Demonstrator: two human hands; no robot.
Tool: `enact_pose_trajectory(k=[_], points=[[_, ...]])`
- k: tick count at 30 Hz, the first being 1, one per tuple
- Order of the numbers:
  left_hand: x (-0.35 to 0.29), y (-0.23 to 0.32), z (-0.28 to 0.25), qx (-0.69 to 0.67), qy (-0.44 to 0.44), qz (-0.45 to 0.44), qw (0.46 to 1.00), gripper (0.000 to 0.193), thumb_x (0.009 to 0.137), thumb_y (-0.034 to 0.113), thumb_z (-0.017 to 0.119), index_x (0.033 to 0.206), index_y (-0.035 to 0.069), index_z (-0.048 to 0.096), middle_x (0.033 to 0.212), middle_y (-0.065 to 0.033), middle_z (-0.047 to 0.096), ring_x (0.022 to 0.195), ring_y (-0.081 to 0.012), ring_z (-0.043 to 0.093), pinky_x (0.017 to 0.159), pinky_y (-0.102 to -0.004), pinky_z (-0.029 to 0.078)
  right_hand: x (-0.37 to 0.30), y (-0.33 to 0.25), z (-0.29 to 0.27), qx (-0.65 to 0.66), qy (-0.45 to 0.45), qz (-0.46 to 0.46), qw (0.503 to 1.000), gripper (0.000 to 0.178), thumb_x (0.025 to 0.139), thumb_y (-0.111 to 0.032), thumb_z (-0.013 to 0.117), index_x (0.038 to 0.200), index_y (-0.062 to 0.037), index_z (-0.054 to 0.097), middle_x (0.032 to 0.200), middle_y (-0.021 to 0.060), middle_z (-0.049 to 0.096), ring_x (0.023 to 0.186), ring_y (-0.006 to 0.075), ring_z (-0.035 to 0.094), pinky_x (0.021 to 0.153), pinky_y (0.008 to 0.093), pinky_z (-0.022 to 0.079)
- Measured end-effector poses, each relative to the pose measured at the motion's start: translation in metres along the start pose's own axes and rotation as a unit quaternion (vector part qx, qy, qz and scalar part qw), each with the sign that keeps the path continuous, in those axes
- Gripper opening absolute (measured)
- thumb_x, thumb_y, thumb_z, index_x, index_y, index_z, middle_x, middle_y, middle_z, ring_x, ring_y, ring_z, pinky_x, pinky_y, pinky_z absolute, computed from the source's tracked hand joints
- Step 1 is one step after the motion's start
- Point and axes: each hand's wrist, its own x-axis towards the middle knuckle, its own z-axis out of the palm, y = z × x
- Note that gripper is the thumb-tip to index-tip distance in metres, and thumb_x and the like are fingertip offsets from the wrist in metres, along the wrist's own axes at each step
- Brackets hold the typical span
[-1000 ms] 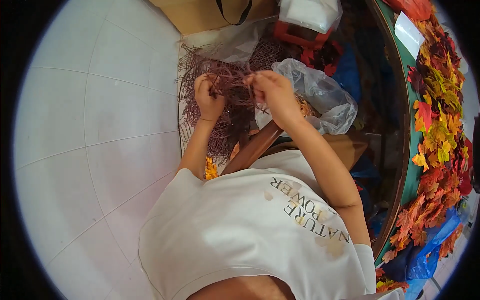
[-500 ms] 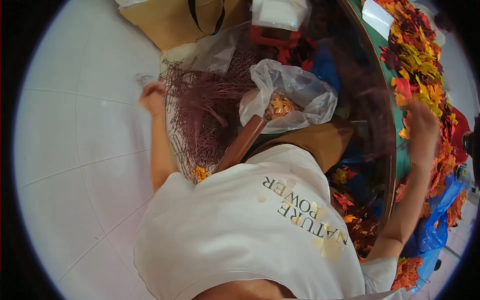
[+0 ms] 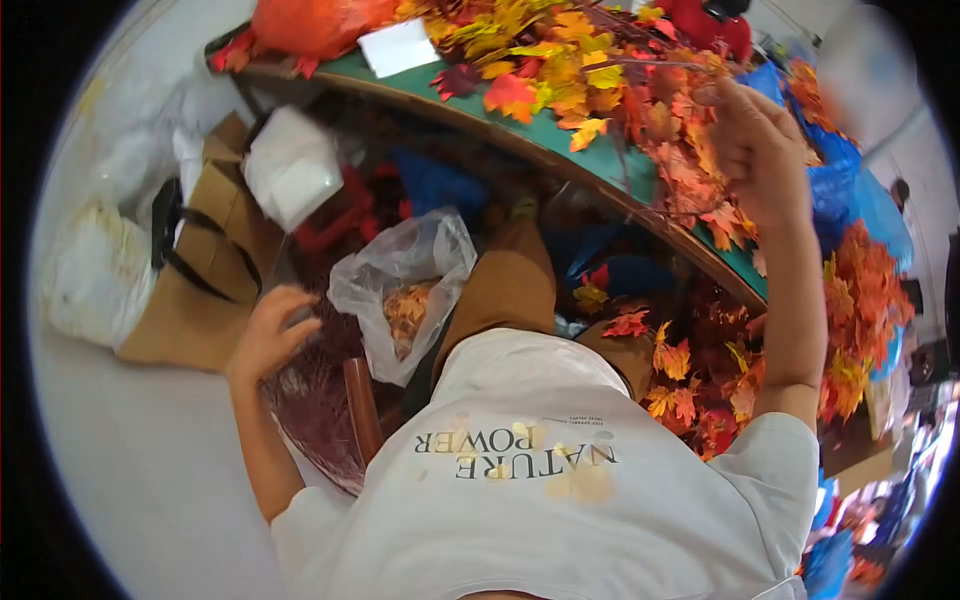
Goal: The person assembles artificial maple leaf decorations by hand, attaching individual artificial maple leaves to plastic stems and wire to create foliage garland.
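My left hand point(image 3: 272, 335) is over the floor beside a heap of thin dark brown stems point(image 3: 315, 415), its fingers bent but apart and nothing visible between them. On the right, my right hand point(image 3: 762, 150) is above the green table point(image 3: 640, 175), with its fingers drawn together. A thin brown stem point(image 3: 650, 63) runs to its fingertips, partly lost among loose artificial maple leaves point(image 3: 560, 50) in yellow, orange and red. Close to my left hand, an open clear plastic bag point(image 3: 440, 250) holds orange-brown leaves point(image 3: 407, 315).
A brown paper bag point(image 3: 195, 310) with black handles stands at left, near a white plastic-wrapped pack point(image 3: 292, 170). A white card point(image 3: 398, 48) and an orange bag point(image 3: 315, 25) lie on the table. More leaf sprays point(image 3: 680, 400) are beside my right leg. Blue bags point(image 3: 835, 185) are at right.
The view has turned, so the table now crosses the top. My left hand has come away from the stem heap's outer edge. My right hand remains over the leaves.
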Motion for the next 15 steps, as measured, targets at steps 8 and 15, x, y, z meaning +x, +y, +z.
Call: enact_pose_trajectory(k=[8,15], points=[[0.164,0.277,0.044,-0.511,-0.103,0.218,0.825,0.026,0.09,0.009,0.054,0.114,-0.001,0.05,0.104,-0.0095,0.058,0.099,-0.0185,0.057,0.09,-0.0304,0.043,-0.028,0.013,-0.002,0.002,0.05,-0.088,0.995,0.022,0.093,-0.021,0.052,0.087,-0.0025,0.061,0.053,-0.0078,0.036,0.043,0.0018,0.025,0.04,0.0195,0.018],[0.159,0.304,0.077,-0.715,-0.166,0.29,0.614,0.022,0.096,0.019,0.043,0.093,0.001,0.054,0.083,-0.006,0.052,0.071,-0.0167,0.051,0.086,-0.037,0.045,-0.039,0.024,-0.037,0.008,0.137,-0.134,0.981,0.026,0.094,-0.021,0.05,0.088,0.0003,0.064,0.052,-0.0076,0.04,0.044,0.0006,0.03,0.04,0.0202,0.02]])
